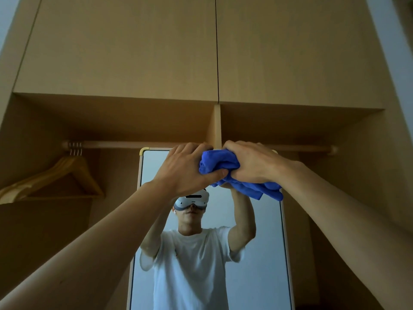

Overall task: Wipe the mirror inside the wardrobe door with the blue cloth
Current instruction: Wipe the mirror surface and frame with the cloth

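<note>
At ctr of view, by the top edge of the mirror (263, 242), the L hand (190, 168) and R hand (252, 163) meet on the cloth (220, 163). L hand comes in from 7 o'clock. Its fingers curl over the top of the blue wad and the thumb presses up against the underside, so it grips the wad's left end. R hand comes in from 4 o'clock, closed tight round the other end w/ knuckles up. Loose folds spill out below its wrist toward 5 o'clock. The hands sit just beside each other w/ the cloth bunched btwn them. Can't tell whether the cloth touches the glass or the frame.

Mirror fills 6 o'clock: tall, pale frame, yellowish cap on its top-left corner. The glass shows a person in a white tee and white headset, both arms raised. A rail (125, 144) runs across behind the hands. Wooden hangers (44, 176) hang from it at 9 o'clock. Two closed doors (125, 45) span 12 o'clock.
</note>
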The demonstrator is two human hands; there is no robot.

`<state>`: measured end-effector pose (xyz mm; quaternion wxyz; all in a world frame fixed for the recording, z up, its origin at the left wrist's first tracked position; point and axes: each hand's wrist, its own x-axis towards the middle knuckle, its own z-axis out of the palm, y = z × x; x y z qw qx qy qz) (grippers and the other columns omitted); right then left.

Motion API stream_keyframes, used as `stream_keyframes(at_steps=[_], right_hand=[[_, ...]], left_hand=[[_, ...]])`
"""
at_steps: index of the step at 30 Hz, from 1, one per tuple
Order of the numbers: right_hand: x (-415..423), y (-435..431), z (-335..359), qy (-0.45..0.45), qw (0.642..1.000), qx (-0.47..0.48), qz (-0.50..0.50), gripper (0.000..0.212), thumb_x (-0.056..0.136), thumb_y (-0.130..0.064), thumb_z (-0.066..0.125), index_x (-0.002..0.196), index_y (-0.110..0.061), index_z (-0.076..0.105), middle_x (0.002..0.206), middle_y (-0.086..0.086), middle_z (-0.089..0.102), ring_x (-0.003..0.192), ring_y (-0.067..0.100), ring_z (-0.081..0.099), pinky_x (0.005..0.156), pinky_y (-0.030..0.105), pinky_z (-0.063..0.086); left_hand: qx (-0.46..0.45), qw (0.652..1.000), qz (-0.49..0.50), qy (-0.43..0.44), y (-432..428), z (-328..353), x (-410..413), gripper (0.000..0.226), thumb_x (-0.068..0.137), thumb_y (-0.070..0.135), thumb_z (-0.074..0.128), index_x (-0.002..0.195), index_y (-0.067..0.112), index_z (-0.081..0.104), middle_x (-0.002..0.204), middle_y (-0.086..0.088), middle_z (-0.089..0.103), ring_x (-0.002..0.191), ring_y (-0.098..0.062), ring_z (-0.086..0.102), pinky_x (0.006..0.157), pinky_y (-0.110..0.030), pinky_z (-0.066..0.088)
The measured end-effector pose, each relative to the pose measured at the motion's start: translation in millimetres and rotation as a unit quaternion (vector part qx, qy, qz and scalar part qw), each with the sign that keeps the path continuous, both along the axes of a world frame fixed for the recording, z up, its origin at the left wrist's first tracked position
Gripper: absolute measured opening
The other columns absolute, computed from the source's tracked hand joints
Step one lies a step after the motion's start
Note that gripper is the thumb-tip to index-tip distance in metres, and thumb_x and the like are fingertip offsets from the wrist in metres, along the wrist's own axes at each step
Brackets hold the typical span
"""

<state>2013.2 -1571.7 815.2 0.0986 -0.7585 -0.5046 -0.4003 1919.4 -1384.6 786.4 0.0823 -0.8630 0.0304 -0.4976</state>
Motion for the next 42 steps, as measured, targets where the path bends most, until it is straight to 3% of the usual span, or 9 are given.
stream_keyframes(at_steps=[6,18,22,25,29,32,37,42], right_hand=[[-22,-15,2,0.003,1.000,-0.003,0.000,0.033,0.085,-0.036,0.071,0.106,-0.030,0.046,0.092,-0.008,0.056,0.079,0.014,0.059,0.076,0.039,0.055],[-35,-25,3,0.050,0.999,0.002,0.007,0.026,0.086,-0.031,0.069,0.102,-0.027,0.049,0.088,-0.003,0.061,0.076,0.019,0.062,0.072,0.043,0.057],[-38,-31,12,0.075,0.997,0.023,0.015,0.018,0.086,-0.025,0.066,0.096,-0.030,0.053,0.088,-0.001,0.065,0.081,0.022,0.065,0.073,0.043,0.055],[-43,-39,26,0.062,0.996,0.070,-0.008,0.017,0.083,-0.023,0.063,0.085,-0.034,0.049,0.084,-0.001,0.064,0.079,0.023,0.064,0.070,0.042,0.053],[-44,-47,46,0.046,0.990,0.124,-0.052,0.012,0.080,-0.025,0.058,0.089,-0.032,0.052,0.086,0.000,0.065,0.079,0.024,0.063,0.073,0.046,0.053],[-39,-52,61,0.031,0.983,0.161,-0.086,0.012,0.080,-0.026,0.057,0.091,-0.028,0.053,0.081,0.000,0.063,0.075,0.024,0.063,0.064,0.039,0.051],[-21,-61,66,0.088,0.974,0.152,-0.141,0.030,0.080,-0.023,0.061,0.106,-0.023,0.046,0.087,0.003,0.062,0.076,0.023,0.061,0.063,0.037,0.047],[-9,-60,70,0.131,0.974,0.146,-0.115,0.023,0.082,-0.031,0.062,0.093,-0.013,0.056,0.085,0.006,0.063,0.075,0.023,0.061,0.065,0.036,0.045]], left_hand=[[0.005,1.000,-0.022,-0.020,-8,-2,-16,0.081,0.077,0.090,0.031,0.137,0.038,0.049,0.134,0.010,0.058,0.128,-0.014,0.047,0.113,-0.037,0.033],[0.013,1.000,-0.015,0.021,-7,6,-25,0.083,0.074,0.097,0.025,0.137,0.046,0.042,0.131,0.009,0.058,0.124,-0.016,0.048,0.108,-0.037,0.034],[0.021,0.999,-0.021,0.034,1,14,-28,0.088,0.076,0.098,0.024,0.139,0.040,0.044,0.111,0.015,0.059,0.108,-0.015,0.055,0.102,-0.040,0.042],[0.025,0.999,0.018,0.023,7,15,-28,0.102,0.073,0.100,0.018,0.150,0.035,0.037,0.136,0.005,0.058,0.127,-0.022,0.051,0.106,-0.042,0.037],[0.023,0.997,0.076,0.002,10,16,-28,0.093,0.080,0.087,0.017,0.149,0.029,0.041,0.137,-0.002,0.057,0.126,-0.027,0.051,0.100,-0.042,0.038],[0.020,0.994,0.104,0.009,11,21,-29,0.084,0.085,0.081,0.023,0.144,0.026,0.047,0.128,-0.001,0.060,0.118,-0.026,0.055,0.095,-0.043,0.040],[0.025,0.994,0.105,-0.010,10,17,-26,0.069,0.094,0.068,0.042,0.149,0.026,0.043,0.136,0.001,0.056,0.126,-0.024,0.049,0.104,-0.043,0.038],[0.009,0.998,0.059,-0.036,12,11,-27,0.066,0.093,0.061,0.047,0.148,0.025,0.045,0.136,0.003,0.056,0.127,-0.024,0.049,0.107,-0.043,0.036]])
